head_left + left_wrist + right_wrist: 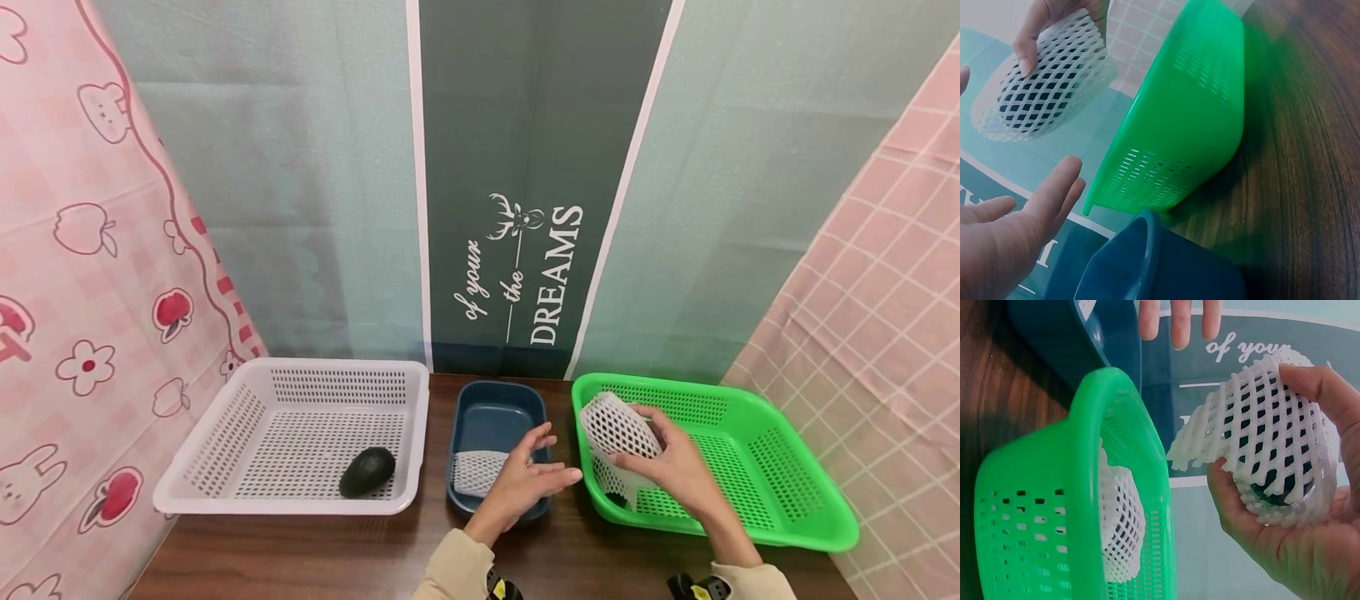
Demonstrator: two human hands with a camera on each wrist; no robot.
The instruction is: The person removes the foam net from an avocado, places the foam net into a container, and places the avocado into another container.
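Three containers stand in a row on a dark wood-grain table (300,554): one white slotted basket (300,442) on the left, one dark blue bin (495,421) in the middle, one bright green basket (783,475) on the right. A person's two hands reach in from the near side.

The right hand (678,462) is over the left part of the green basket, thumb and fingers gripping one white foam net (618,425) with a dark avocado (1282,498) showing through it. The left hand (517,483) is above the blue bin, its fingers spread and holding nothing.

One bare avocado (367,472) lies in the near right corner of the white basket. A second foam net (1124,531) is in the left end of the green basket, and a third foam net (476,472) lies in the near half of the blue bin.

On the far side hangs one cloth (540,125), whose dark panel reads, sideways in white letters, "of your", "the" and "DREAMS", beside one deer head. Yellow marks on the two black wristbands (504,587) are too small to read.
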